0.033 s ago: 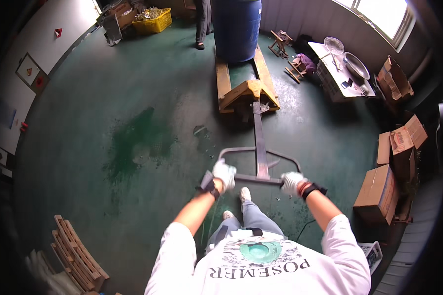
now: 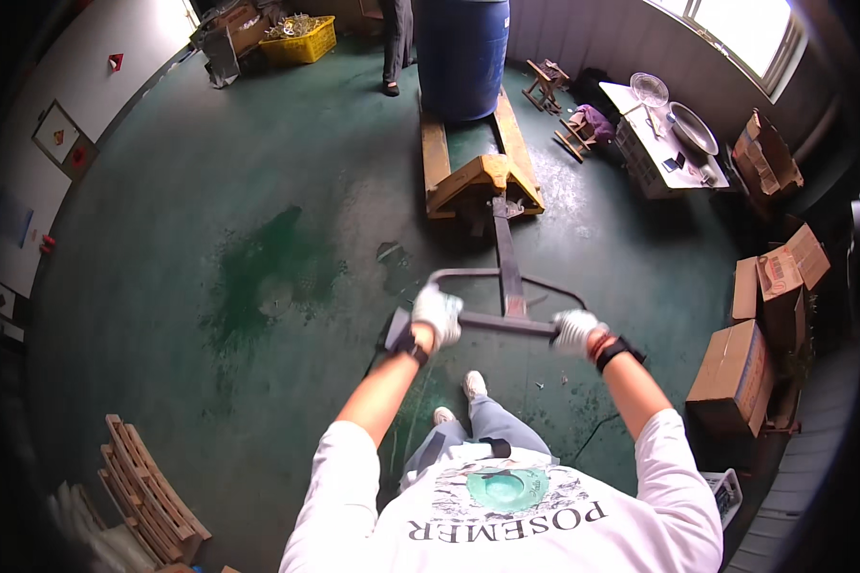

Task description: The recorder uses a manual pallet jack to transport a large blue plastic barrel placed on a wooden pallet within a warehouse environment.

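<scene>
Both of my hands wear white gloves and grip the looped black handle (image 2: 509, 325) of a yellow pallet jack (image 2: 495, 172). My left hand (image 2: 438, 314) is closed round the left end of the crossbar, and my right hand (image 2: 574, 331) round its right end. The handle's shaft (image 2: 508, 253) runs away from me to the jack's yellow body. A large blue drum (image 2: 462, 62) stands upright across the two forks, its top cut off by the frame. Dark bands sit on both my wrists.
A person (image 2: 395, 43) stands left of the drum. At the right are a low white table (image 2: 655, 143), wooden folding stools (image 2: 548, 84) and cardboard boxes (image 2: 731, 372). A yellow crate (image 2: 299, 46) is far left; a wooden pallet (image 2: 148, 487) is near left. Wet patches mark the green floor (image 2: 277, 267).
The handle's crossbar and both hands have shifted slightly up the picture, away from me, my hands still gripping. The jack's body and the drum look nearly unmoved.
</scene>
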{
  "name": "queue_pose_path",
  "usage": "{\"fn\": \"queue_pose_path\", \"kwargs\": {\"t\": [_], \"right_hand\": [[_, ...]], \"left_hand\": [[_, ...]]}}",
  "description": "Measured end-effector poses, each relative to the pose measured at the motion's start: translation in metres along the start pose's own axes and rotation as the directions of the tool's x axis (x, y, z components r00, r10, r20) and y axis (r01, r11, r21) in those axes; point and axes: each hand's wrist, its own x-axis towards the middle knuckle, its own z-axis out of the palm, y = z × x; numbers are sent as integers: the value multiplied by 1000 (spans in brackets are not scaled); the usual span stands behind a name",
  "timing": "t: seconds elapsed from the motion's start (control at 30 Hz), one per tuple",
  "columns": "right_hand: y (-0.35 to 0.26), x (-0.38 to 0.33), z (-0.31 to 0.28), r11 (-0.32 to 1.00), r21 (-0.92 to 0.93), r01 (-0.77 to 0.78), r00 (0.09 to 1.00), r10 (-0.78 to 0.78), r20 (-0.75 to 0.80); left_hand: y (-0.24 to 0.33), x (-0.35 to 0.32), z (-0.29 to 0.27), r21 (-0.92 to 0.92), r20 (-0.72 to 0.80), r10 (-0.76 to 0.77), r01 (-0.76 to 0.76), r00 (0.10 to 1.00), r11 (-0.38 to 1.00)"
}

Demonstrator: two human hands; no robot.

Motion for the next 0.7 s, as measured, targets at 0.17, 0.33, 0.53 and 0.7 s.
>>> {"fn": "queue_pose_path", "kwargs": {"t": [0.17, 0.33, 0.53, 0.7], "right_hand": [[21, 36, -52, 996, -67, -51, 980, 37, -196], [-7, 9, 183, 996, 52, -69, 948, 49, 315], [80, 68, 65, -34, 954, -299, 931, -228, 284], [75, 73, -14, 937, 346, 39, 975, -111, 191]], "left_hand": [[-5, 55, -46, 160, -103, -229, 243, 968, 957], [66, -79, 125, 70, 454, -232, 226, 860, 972], [41, -6, -12, 37, 135, -159, 155, 978, 987], [42, 27, -32, 67, 95, -280, 275, 955, 959]]}}
